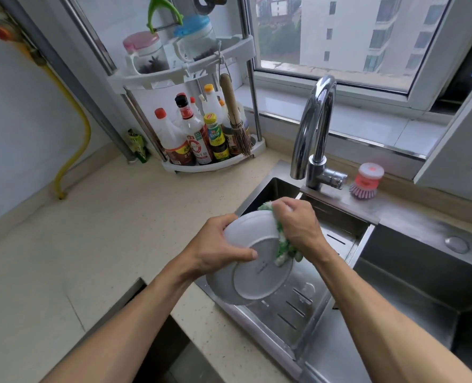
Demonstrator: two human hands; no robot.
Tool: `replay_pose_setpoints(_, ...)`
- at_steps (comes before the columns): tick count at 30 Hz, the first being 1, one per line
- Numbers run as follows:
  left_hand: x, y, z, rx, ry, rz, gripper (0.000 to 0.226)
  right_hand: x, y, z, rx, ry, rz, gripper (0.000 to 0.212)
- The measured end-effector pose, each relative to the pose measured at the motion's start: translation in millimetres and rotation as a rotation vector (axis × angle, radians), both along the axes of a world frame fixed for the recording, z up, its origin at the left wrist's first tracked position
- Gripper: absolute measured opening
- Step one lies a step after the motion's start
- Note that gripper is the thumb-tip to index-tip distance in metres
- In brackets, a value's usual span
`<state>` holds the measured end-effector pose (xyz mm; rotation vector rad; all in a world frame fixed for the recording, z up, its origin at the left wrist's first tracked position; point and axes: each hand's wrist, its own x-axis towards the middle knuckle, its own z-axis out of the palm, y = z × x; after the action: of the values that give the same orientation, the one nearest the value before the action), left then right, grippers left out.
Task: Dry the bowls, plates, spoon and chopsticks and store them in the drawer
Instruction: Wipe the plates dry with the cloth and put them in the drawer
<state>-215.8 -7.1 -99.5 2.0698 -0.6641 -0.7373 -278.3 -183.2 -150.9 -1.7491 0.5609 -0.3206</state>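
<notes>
Right now I have the white plate (252, 265) tipped up on edge over the sink (411, 277), its underside and foot ring turned toward me. My left hand (223, 244) grips it by the upper left rim, thumb laid across the back near the foot ring and the other fingers curled over the edge. My right hand (295, 225) is bunched round the green-and-white cloth (283, 244), fingers closed on it and pressing it against the plate's upper right rim.

So the plate lies between my two hands, tilted, its high edge away from me and its low edge hanging above the perforated drain tray (293, 308). The cloth touches only the right side of the back; the left and lower parts I judge not yet wiped. Whether the cloth wraps round to the front face I cannot tell, as the plate hides it.

To go on, I would turn the plate with the left hand so the rim feeds under the cloth. The dark opening (157, 335) at the counter edge, below my left forearm, may be the drawer; the left hand is nearer to it.
</notes>
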Motion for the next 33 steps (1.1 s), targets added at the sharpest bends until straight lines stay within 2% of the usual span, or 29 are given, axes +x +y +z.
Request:
replay_pose_setpoints(2, 1.4, -9.3, 6.2, 0.106, -0.018, -0.084, 0.044, 3.8, 9.0, 13.7, -0.177, 0.009, 0.129, 0.025)
replay_pose_setpoints(4, -1.5, -17.2, 5.4, 0.136, -0.029, -0.134, 0.044, 5.5, 17.3, 21.5, -0.272, -0.003, 0.169, 0.020)
replay_pose_setpoints(7, -0.8, -16.7, -0.4, 0.107, -0.083, -0.039, 0.039, -2.0, 32.0, 15.2, -0.339, -0.129, 0.060, 0.028)
replay_pose_setpoints(9, 1.3, -16.0, -1.1, 0.072, -0.088, 0.037, 0.035, -10.3, 46.6, 2.7, -0.398, -0.199, 0.113, 0.038)
replay_pose_setpoints(11, -1.5, -16.2, 1.2, 0.052, -0.099, 0.050, 0.036, -14.5, 43.0, -7.5, -0.334, -0.215, 0.132, 0.039)
replay_pose_setpoints(14, -4.1, -14.4, 1.7, 0.095, -0.154, 0.047, 0.042, -10.6, 19.4, -15.1, -0.126, -0.141, 0.066, 0.034)
replay_pose_setpoints(15, -4.2, -14.3, 2.2, 0.094, -0.157, 0.051, 0.043, -11.2, 20.7, -12.8, -0.130, -0.156, 0.074, 0.035)
replay_pose_setpoints(19, -5.8, -15.2, 0.3, 0.023, -0.132, 0.069, 0.034, -9.2, 49.4, -8.5, -0.374, -0.244, 0.166, 0.043)
replay_pose_setpoints(24, -7.1, -9.3, 2.2, 0.130, -0.243, 0.022, 0.044, 1.4, 16.6, -3.0, -0.109, -0.044, 0.015, 0.026)
replay_pose_setpoints(28, -6.6, -10.9, 3.5, 0.114, -0.226, 0.018, 0.041, 1.5, 49.3, 10.8, -0.319, -0.133, 0.075, 0.044)
replay_pose_setpoints(30, -8.9, -12.4, 3.5, 0.082, -0.219, 0.000, 0.039, 0.0, 59.6, 8.3, -0.422, -0.192, 0.065, 0.045)
replay_pose_setpoints(31, -11.2, -11.5, 3.5, 0.070, -0.208, -0.006, 0.040, -0.7, 57.9, 4.2, -0.423, -0.216, 0.023, 0.043)
replay_pose_setpoints(33, -12.7, -8.3, 4.7, 0.060, -0.209, -0.009, 0.044, -0.9, 46.4, 3.8, -0.293, -0.212, -0.081, 0.035)
